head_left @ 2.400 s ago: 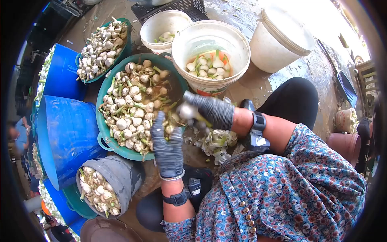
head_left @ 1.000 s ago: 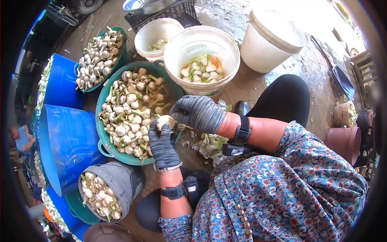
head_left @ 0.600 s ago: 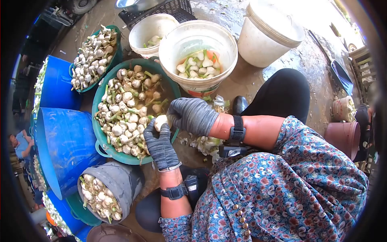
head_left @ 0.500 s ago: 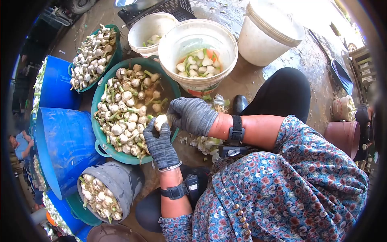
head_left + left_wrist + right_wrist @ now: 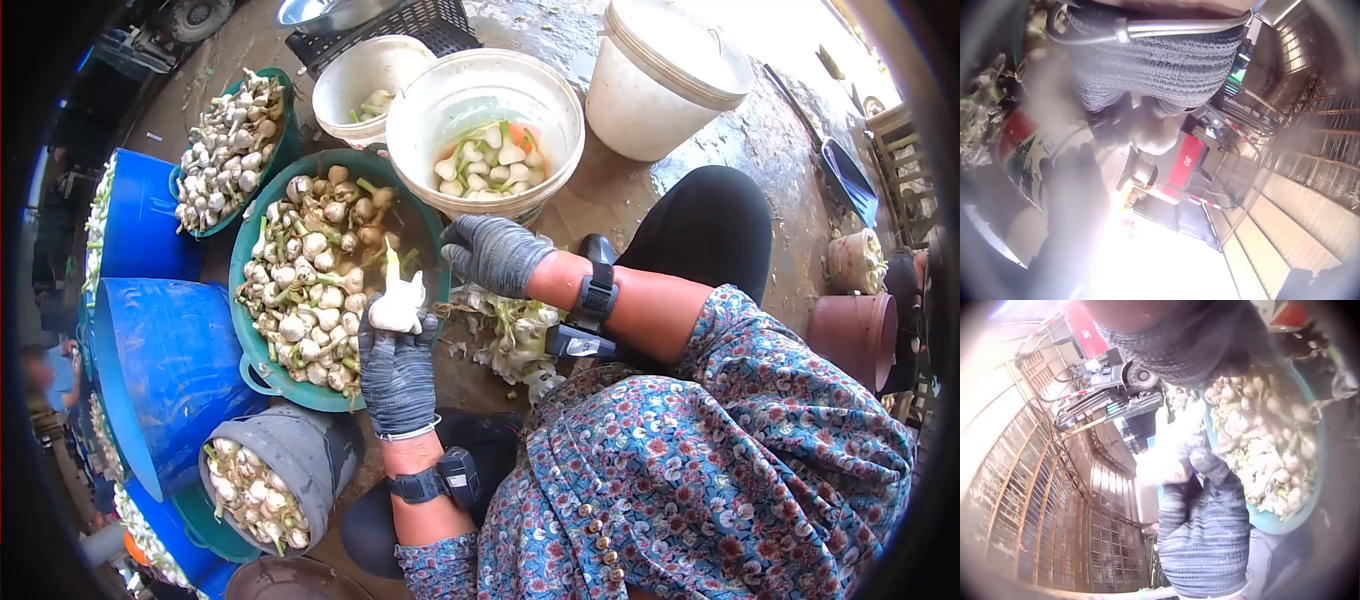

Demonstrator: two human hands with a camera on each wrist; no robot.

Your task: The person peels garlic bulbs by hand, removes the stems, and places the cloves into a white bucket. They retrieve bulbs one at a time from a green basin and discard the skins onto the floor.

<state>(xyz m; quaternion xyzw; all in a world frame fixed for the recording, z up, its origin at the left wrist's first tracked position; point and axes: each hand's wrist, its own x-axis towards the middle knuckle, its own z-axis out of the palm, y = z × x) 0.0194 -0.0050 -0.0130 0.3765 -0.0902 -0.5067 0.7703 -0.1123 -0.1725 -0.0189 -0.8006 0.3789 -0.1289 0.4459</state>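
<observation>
My gloved left hand [image 5: 397,375] holds a white garlic bulb [image 5: 400,303] at its base, the green stem pointing up, over the near right rim of a green tub [image 5: 243,335]. The bulb [image 5: 1175,440] looks washed out by glare in the right wrist view. Just right of the tub, my gloved right hand [image 5: 500,255] is apart from the bulb, with bent fingers; I cannot tell whether they hold anything. Unpeeled garlic bulbs [image 5: 310,270] fill much of the tub, which has brown water at its right. Peeled garlic [image 5: 490,165] lies in a white bucket [image 5: 420,130].
A pile of garlic peelings [image 5: 515,335] lies on the ground below my right hand. A grey bucket [image 5: 335,450] of bulbs, blue tubs [image 5: 175,370] and a second green tub [image 5: 285,145] stand left. A smaller white bucket [image 5: 335,100] and a lidded one [image 5: 650,100] stand beyond.
The bulb, earlier between both hands, now stands stem-up in my left hand, which has turned. My right hand has come away from it, slightly up and right.
</observation>
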